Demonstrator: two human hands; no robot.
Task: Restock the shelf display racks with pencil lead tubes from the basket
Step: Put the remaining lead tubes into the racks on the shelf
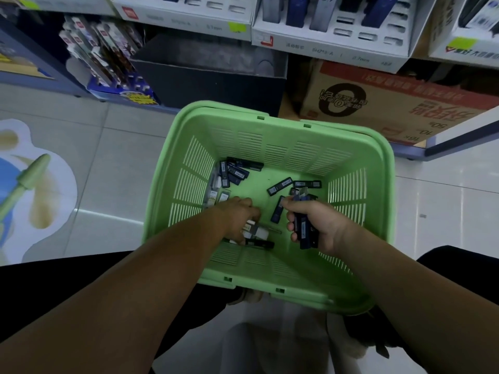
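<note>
Left hand (239, 218) pinches white tubes (259, 232); black tube (260, 243) lies at its 6 o'clock, axis 9-to-3. Right hand (320, 225), farther, clamps a bundle (304, 230).

Left hand (237, 215) fingertips hidden among tubes (261, 234); display racks (332, 36) cropped at top.

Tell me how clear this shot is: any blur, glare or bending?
Head view: dim bluish light, yet the basket and the pencil lead tubes in the right hand read sharp. Head view: the display racks are blurred, a glare streak crosses the floor tile left of the basket, and the wide lens bows the edges.
</note>
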